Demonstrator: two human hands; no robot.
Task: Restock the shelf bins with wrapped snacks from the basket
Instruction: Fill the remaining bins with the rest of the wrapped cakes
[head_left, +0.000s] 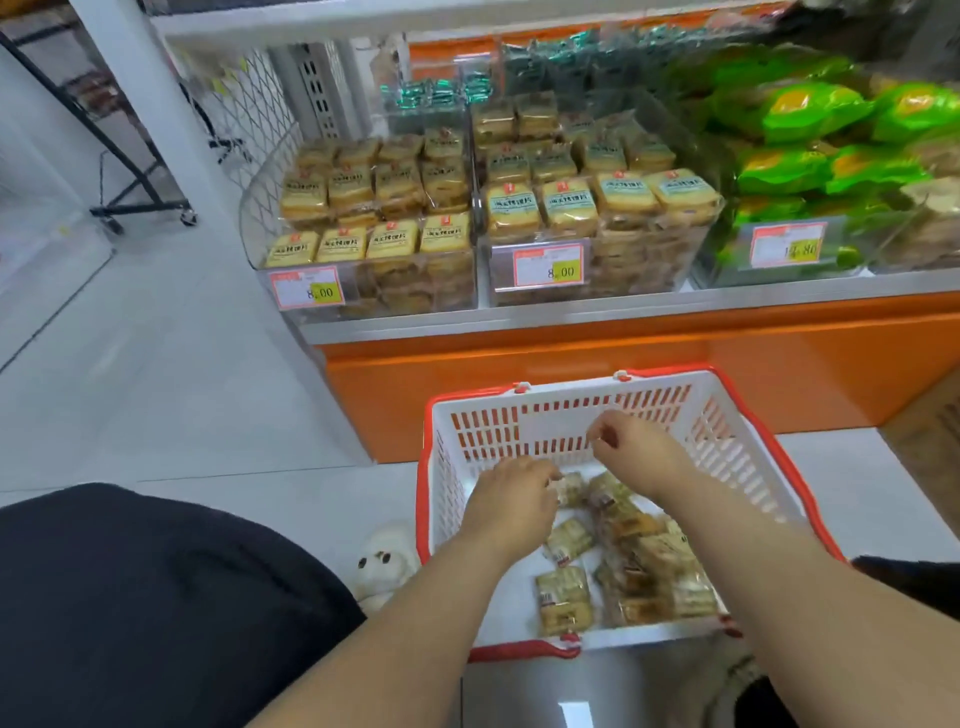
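both hands (511, 499) (631, 441) in the white-and-red plastic basket (524, 415), grips unclear | clear-wrapped snack packs (563, 597) look light, crinkly, crushable | I'd pinch edges

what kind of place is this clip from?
Most likely a small shop or supermarket aisle. Clear shelf bins hold stacked wrapped snacks, price tags are clipped to their fronts, and a red-and-white shopping basket sits on the floor below.

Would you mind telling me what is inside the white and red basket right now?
The basket holds wrapped snacks; both hands, left hand and right hand, reach in. The forearms hide some packs.
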